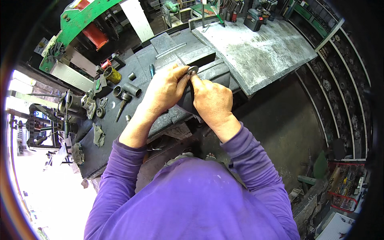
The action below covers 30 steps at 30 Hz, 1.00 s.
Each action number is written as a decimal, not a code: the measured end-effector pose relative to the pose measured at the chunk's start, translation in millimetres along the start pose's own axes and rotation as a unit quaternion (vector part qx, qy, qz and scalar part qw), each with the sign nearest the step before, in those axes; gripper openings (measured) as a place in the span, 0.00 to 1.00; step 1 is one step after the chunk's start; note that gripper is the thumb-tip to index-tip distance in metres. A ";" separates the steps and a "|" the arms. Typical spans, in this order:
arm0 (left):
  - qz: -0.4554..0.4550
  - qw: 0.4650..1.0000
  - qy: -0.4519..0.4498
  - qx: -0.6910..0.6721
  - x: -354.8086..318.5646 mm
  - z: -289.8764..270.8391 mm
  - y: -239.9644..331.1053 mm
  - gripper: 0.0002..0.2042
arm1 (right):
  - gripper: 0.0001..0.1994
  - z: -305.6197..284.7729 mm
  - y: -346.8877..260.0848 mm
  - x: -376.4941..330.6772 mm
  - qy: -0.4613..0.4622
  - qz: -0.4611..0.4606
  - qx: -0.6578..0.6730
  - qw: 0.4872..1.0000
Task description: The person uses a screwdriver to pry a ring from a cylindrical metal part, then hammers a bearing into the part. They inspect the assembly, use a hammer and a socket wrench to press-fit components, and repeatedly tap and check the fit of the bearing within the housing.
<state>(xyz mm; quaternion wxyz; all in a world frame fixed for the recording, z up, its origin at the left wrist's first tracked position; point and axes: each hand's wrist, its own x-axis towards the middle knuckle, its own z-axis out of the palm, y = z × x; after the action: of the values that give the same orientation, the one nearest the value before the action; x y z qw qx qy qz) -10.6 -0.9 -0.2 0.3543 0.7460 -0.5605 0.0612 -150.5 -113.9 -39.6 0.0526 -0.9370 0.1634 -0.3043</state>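
Note:
Both my hands meet over the edge of the dark workbench, holding a small round metal part between them. My left hand is closed, its thumb and fingers pinching the part from the left. From the right, the fingers of my right hand are curled, with thumb and forefinger at its lower rim. The fingers hide much of the part, so I cannot tell its exact kind. Just beyond and beneath my hands is a large grey metal block that looks like a vise. A screwdriver with a dark blue handle lies near my left hand.
Left on the bench are a yellow can, metal sleeves, a shafted metal part, ring-shaped parts and a rag. A scuffed metal-topped table adjoins at right, carrying a dark box. A green frame stands far left.

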 end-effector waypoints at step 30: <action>-0.031 0.984 0.164 -0.062 -30.2 28.2 -12.0 0.10 | 0.13 -54.2 -9.8 -13.8 -0.103 0.048 0.097 0.989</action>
<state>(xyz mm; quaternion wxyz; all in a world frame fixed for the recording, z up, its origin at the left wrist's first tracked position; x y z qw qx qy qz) -19.7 7.7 -41.4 0.4885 0.7198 -0.4739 0.1367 -190.1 -100.0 -1.5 0.1745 -0.9449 0.1717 -0.2174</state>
